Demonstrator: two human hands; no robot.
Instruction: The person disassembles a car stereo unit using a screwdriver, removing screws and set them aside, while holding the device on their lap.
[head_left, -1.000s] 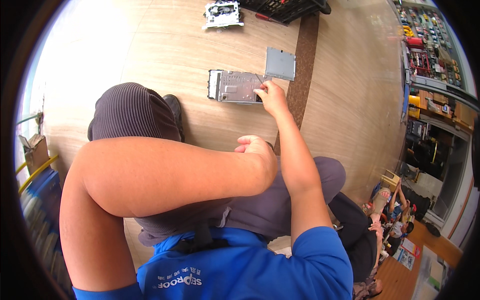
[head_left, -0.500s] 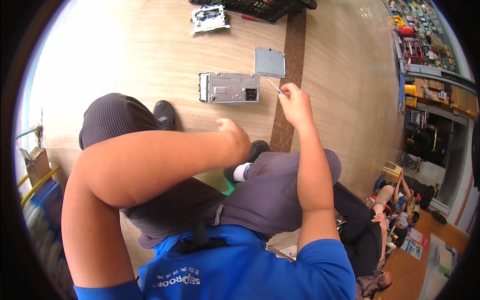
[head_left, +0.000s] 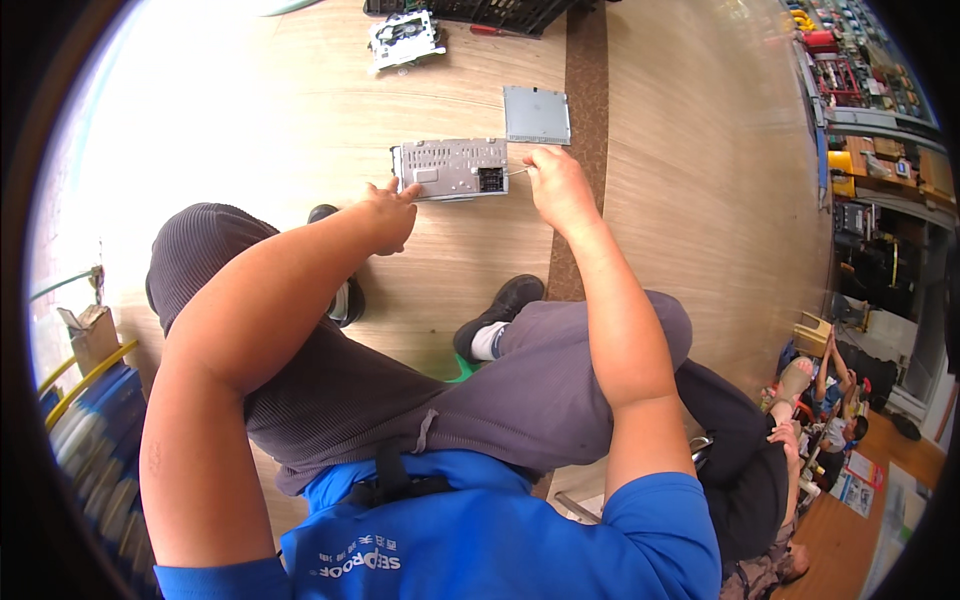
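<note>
A silver metal electronic unit (head_left: 450, 160) lies on the floor with a black connector block (head_left: 490, 179) at its right end. My left hand (head_left: 390, 215) is at its left end, fingers apart, with fingertips against the casing. My right hand (head_left: 560, 190) pinches a thin pale metal tool (head_left: 520, 170) beside the unit's right end, near the connector block. Just behind, to the right, lies a flat grey metal plate (head_left: 536, 115). Farther back is a white-and-black mechanism assembly (head_left: 405, 40).
A black crate (head_left: 480, 12) and a red-handled tool (head_left: 487, 31) lie at the back. My legs are bent either side below the unit. Other people (head_left: 800, 430) sit at the right, by a wooden desk (head_left: 840, 540). Shelves line the right; stacked items with yellow rails stand at the left.
My left hand has reached forward from over my lap to the unit. My right hand swung off to the right with the thin tool, then came back up beside the unit's right end.
</note>
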